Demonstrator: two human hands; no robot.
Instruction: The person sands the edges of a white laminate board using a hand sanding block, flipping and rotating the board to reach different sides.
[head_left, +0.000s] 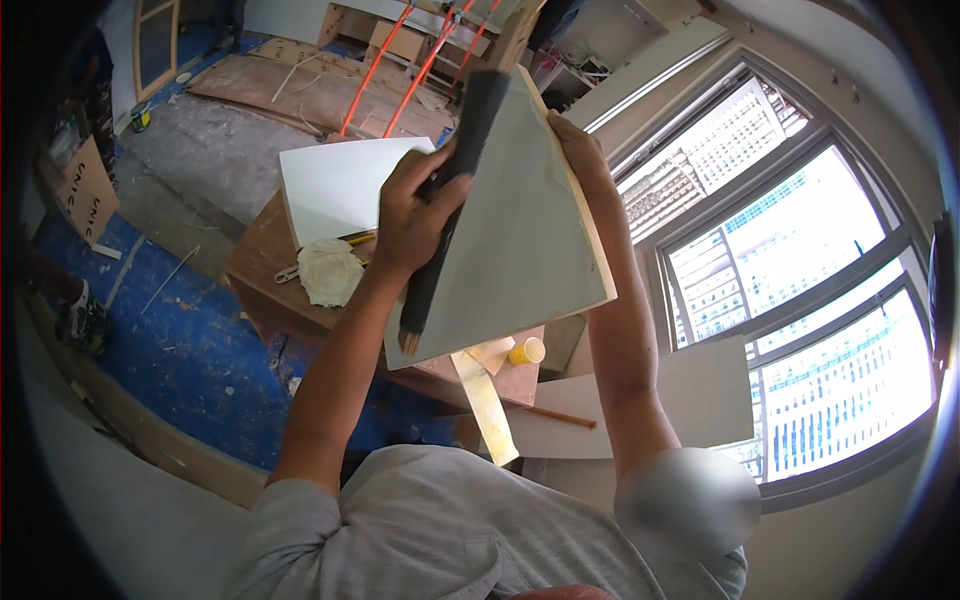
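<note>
A pale grey board with light wooden edges is held up, tilted, in front of me. Against its left side lies a long wooden strip wrapped in a dark grey sheet, like a sanding block; bare wood shows at both ends. My left hand is closed around the sanding block at mid-length. On the board's far right edge, my right hand grips the rim, its fingers partly hidden behind the board.
Below is a brown worktable bearing a white panel, a crumpled pale cloth and a yellow cup. Windows line the right. Orange poles stand beyond. Someone's shoe shows at far left on blue floor sheeting.
</note>
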